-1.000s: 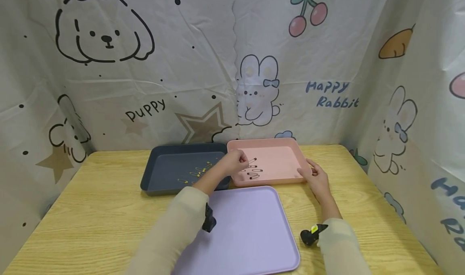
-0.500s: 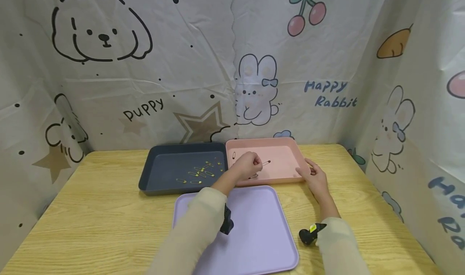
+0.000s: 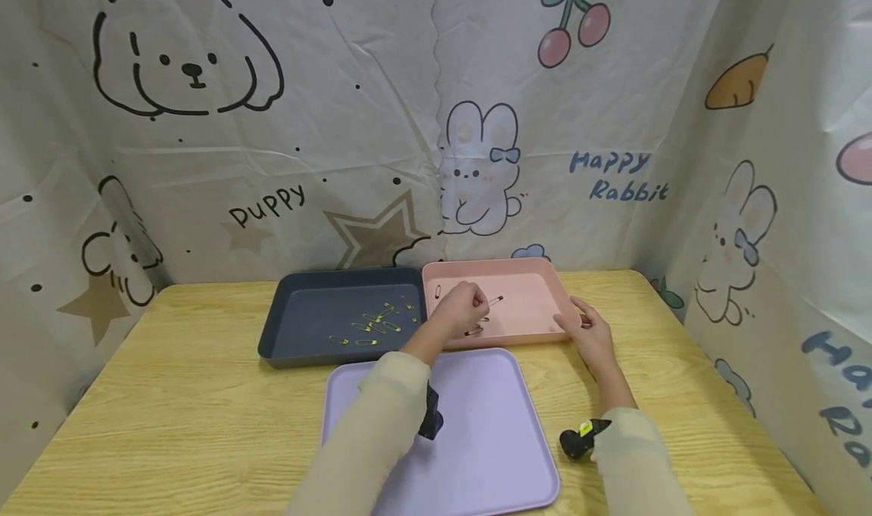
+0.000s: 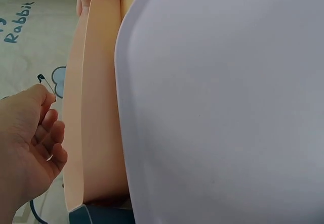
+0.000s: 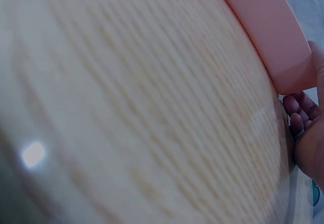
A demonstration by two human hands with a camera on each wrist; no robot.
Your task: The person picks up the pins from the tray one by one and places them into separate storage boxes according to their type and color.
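Over the pink tray (image 3: 527, 293), my left hand (image 3: 463, 308) pinches a safety pin (image 4: 47, 86) between thumb and fingertips; its dark head points up and away in the left wrist view. A few more dark-headed safety pins (image 3: 474, 331) lie in this tray, partly hidden behind the hand. One pin sits near the tray's left wall. My right hand (image 3: 594, 334) holds the pink tray at its front right corner, thumb at the rim and fingers curled against the outside. In the dark blue tray (image 3: 306, 312) to the left lie several yellow safety pins (image 3: 371, 324).
A flat lilac tray (image 3: 487, 425) lies in front of the other two, beneath my left forearm. All three rest on a wooden table (image 3: 170, 395). A printed cloth (image 3: 368, 122) hangs behind and along both sides.
My left hand has moved right over the pink tray, uncovering more yellow pins in the dark blue tray, then has hardly shifted. My right hand has kept its hold on the tray.
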